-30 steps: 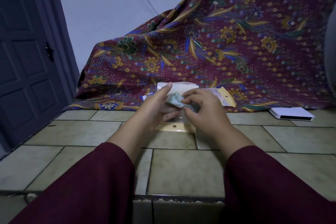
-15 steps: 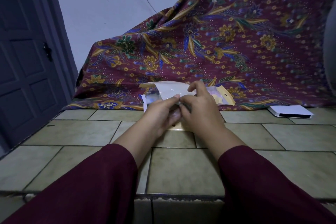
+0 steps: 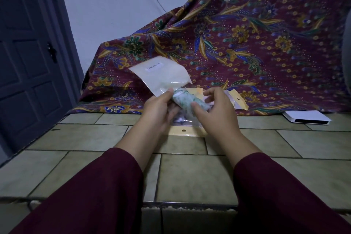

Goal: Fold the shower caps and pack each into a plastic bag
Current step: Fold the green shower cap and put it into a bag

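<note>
My left hand [image 3: 160,108] pinches the mouth of a clear plastic bag [image 3: 161,74] that sticks up and to the left, with a small white label near its top. My right hand [image 3: 214,110] grips a folded pale green patterned shower cap [image 3: 185,99], rolled into a short bundle. The cap's left end sits at the bag's opening, between my two hands. How far it is inside the bag is hidden by my fingers.
Another bag with a yellow header [image 3: 187,131] lies on the tiled ledge [image 3: 190,175] under my hands. More yellow-topped bags [image 3: 236,100] lie behind, against a maroon floral cloth [image 3: 247,34]. A white flat box [image 3: 306,117] lies at right, a dark door [image 3: 24,53] at left.
The plastic bag has been raised and now stands up to the left in my left hand. The folded cap has been brought to its opening by my right hand.
</note>
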